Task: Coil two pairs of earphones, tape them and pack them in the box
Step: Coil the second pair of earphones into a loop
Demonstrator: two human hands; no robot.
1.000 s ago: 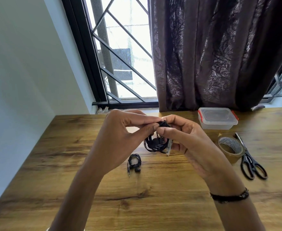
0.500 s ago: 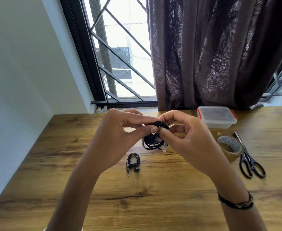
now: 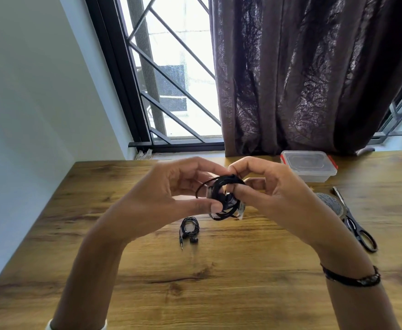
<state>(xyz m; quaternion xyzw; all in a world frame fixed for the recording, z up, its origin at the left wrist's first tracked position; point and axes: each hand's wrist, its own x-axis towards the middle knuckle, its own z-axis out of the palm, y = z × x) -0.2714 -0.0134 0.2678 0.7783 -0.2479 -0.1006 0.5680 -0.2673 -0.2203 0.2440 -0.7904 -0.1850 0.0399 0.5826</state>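
Two hands meet at frame centre, raised above the table. Your left hand pinches the lower left edge of a black coil between thumb and fingers; your right hand pinches its top, fingers curled over the cord. A strip of clear tape hangs at the coil's lower right. Below the hands, a second coil lies flat on the table, plug and earbud at its lower end. At the upper right stands the box, lid on, red clips at its sides. Right of your right hand, partly hidden, sits the tape roll, with scissors just beside it. A bracelet circles your right wrist.
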